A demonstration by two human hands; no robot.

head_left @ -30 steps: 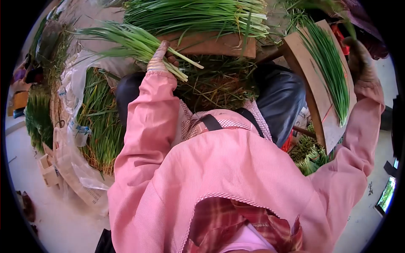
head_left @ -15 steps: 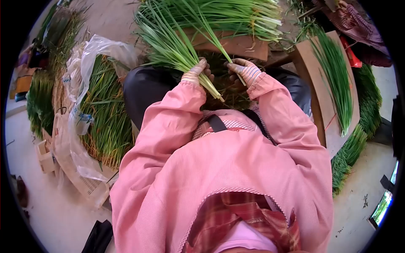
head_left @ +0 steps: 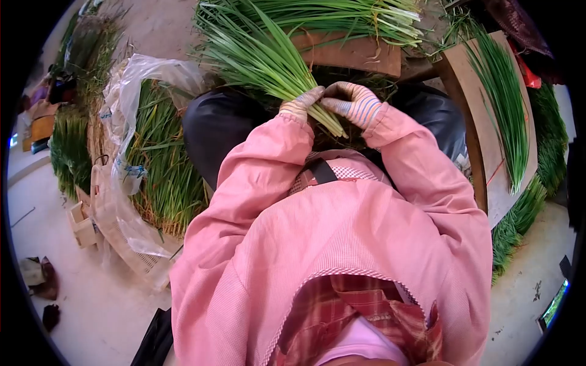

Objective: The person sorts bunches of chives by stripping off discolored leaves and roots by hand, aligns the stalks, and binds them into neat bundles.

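Observation:
A bunch of garlic chives [head_left: 287, 67] is gripped in my left hand [head_left: 299, 105], which wears a light glove. The long green leaves fan toward the upper left, and the pale stem ends [head_left: 329, 120] stick out below the fist. My right hand [head_left: 353, 102], in a striped glove, is right beside the left. Its thumb and fingers are bent into a pinch on the stems of the same bunch. Both hands are above my lap, between my knees.
More chives [head_left: 342, 15] lie heaped ahead on a brown board [head_left: 354, 53]. At right, a tied bundle [head_left: 500, 110] rests on a slanted board [head_left: 461, 76], with further bundles beyond. A plastic-lined crate [head_left: 125, 241] of chives stands at left.
My right hand has moved left to meet my left hand. The few stalks it held apart are now together with the bunch. The view has shifted slightly.

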